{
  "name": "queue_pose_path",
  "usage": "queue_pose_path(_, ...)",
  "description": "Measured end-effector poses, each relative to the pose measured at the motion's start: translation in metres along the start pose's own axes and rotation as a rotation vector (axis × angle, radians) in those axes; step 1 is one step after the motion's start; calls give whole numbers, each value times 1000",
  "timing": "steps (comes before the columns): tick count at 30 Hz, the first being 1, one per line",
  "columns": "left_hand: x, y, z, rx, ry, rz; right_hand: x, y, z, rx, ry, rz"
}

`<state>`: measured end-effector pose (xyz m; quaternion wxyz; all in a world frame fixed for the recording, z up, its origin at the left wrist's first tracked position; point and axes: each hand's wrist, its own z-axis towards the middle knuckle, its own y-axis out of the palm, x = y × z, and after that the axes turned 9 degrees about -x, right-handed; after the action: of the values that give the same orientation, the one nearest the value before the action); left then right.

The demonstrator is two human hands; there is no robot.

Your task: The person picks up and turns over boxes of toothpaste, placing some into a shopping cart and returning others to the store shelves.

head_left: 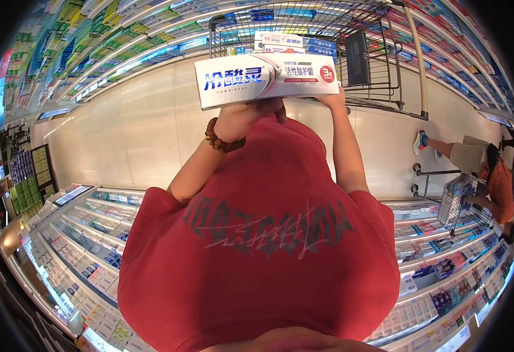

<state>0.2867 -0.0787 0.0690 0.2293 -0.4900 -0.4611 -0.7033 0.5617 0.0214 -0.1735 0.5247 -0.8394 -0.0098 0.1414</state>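
A white toothpaste box with blue and red Chinese lettering is up in front of my chest, its long side facing me. My left hand, with a brown bead bracelet at the wrist, is closed around the box from below, fingers curled under it. My right hand is at the box's right end, by the near side of the cart. Its fingers are hidden behind the box, so I cannot tell what they grip.
A black wire shopping cart stands just ahead, with several toothpaste boxes in it. Stocked shelves line the far side of the aisle, and more shelves are behind me. At the right, a person is beside another cart.
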Motion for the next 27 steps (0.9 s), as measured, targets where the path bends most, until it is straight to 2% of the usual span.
queue_pose_path(2, -1, 2, 1, 66, 37, 54, 1, 7, 1, 81, -18, 7)
queue_pose_path(4, 4, 17, 10, 205, 103, 165, -1, 0, -1, 14, -5, 21)
queue_pose_path(5, 3, 19, 12, 311, 139, 133, 1, 0, 2, -26, -21, -9)
queue_pose_path(8, 0, 16, 14, 391, 318, -7, -4, -2, 5, -128, -13, -8)
queue_pose_path(12, 2, 11, 16, 527, 344, -177, -1, 1, 10, -131, -12, -4)
queue_pose_path(16, 3, 9, 15, 545, 307, -212, 1, 1, 8, -112, -10, 8)
queue_pose_path(22, 8, 9, 10, 415, 295, -338, 0, 0, 7, -90, -15, 17)
queue_pose_path(27, 15, 20, 11, 419, 291, -239, 0, -1, 8, -118, 0, -5)
